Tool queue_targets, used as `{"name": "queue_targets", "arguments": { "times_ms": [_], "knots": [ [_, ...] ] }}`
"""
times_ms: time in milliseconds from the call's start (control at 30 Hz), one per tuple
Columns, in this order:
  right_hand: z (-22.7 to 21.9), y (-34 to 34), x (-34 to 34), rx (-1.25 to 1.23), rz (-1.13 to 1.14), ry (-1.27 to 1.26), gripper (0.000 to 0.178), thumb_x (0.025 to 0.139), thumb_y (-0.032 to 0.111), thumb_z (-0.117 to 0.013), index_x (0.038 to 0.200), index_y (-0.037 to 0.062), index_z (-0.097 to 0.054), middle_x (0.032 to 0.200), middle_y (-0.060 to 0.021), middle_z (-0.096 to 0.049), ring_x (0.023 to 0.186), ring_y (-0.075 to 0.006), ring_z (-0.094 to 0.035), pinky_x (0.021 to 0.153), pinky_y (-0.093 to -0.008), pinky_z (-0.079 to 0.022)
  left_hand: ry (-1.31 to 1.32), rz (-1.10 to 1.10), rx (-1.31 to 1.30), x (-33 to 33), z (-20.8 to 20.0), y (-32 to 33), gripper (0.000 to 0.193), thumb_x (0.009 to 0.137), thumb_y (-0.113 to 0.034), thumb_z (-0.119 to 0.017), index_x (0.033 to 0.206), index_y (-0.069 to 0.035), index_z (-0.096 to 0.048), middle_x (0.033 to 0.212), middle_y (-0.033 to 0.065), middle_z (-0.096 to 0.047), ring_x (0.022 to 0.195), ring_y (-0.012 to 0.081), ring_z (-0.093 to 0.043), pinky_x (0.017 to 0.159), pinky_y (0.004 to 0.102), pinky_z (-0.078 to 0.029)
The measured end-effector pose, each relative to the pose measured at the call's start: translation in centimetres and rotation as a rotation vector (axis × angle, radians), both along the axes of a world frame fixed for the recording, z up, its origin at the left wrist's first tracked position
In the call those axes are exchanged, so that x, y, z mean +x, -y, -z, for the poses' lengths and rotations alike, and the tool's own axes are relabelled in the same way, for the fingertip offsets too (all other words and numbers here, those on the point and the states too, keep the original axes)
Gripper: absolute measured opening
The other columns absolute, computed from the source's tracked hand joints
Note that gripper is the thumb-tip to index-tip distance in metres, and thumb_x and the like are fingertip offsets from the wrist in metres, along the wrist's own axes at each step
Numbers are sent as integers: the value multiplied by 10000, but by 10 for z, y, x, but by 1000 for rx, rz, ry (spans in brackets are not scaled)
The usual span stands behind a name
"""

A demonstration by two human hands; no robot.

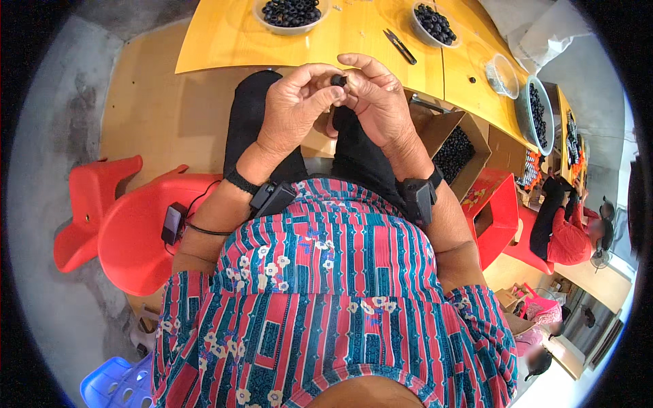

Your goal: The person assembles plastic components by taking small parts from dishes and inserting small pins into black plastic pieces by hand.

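Note:
Both my hands meet above my lap, just short of the yellow table (pixel 231 41). Between their fingertips is a small black round part (pixel 338 80), partly covered by the fingers. My left hand (pixel 292 102) is closed on it with thumb and forefinger. My right hand (pixel 378 102) pinches it from the other side, its forefinger raised and bent. On the table beyond, a clear bowl (pixel 291 30) holds many black ring-shaped parts. A second clear bowl (pixel 457 38) of similar parts stands farther right. Small black thread snips (pixel 400 47) lie between the two bowls.
Right along the table are a clear tub (pixel 502 76) and a large pale basin (pixel 525 122) of black pieces. Under it, a cardboard box (pixel 435 129) holds more. Red chairs (pixel 146 221) stand at left. A person in red (pixel 570 238) sits at far right.

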State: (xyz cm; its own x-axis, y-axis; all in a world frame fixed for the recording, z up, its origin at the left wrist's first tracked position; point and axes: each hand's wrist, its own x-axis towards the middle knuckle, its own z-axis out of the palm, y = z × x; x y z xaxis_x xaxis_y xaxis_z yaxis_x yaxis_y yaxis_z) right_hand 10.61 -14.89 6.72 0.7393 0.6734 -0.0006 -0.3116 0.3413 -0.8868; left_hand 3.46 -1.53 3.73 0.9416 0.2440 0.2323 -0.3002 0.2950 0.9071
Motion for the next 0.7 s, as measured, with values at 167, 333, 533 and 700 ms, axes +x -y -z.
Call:
{"name": "queue_targets", "arguments": {
  "times_ms": [167, 333, 533, 700],
  "knots": [
    [6, -1, 0, -9, 25, -49, 145, 861, 90, -593, 988, 21, -600, 855, -41, -624, 712, -115, -602, 675, -265, -520, -7, -2, 58, 2, 6, -7, 212, 832, -43, -631, 1033, 15, -603, 814, 16, -622, 722, 52, -573, 602, 185, -472],
    [4, -2, -1, -108, 73, 9, 122, 852, 111, -615, 935, 21, -616, 806, -27, -624, 674, -105, -593, 651, -237, -512, -72, -89, 57, 5, 13, -6, 160, 816, -65, -655, 960, 5, -648, 745, -10, -587, 659, 47, -531, 597, 176, -446],
    [3, 0, -1, -205, 103, 139, 104, 846, 100, -622, 895, 9, -637, 726, -20, -620, 636, -74, -563, 597, -199, -465, -170, 39, -121, 1, 8, -6, 179, 802, -103, -680, 945, 1, -649, 734, -11, -582, 631, 39, -503, 569, 181, -447],
    [4, -1, -1, -188, 128, 188, 112, 865, 89, -598, 900, -11, -632, 727, -31, -606, 644, -93, -558, 609, -230, -493, -148, 23, -121, 0, 6, -5, 168, 806, -94, -675, 934, 10, -640, 735, -4, -590, 623, 43, -511, 559, 181, -456]
  ]
}}
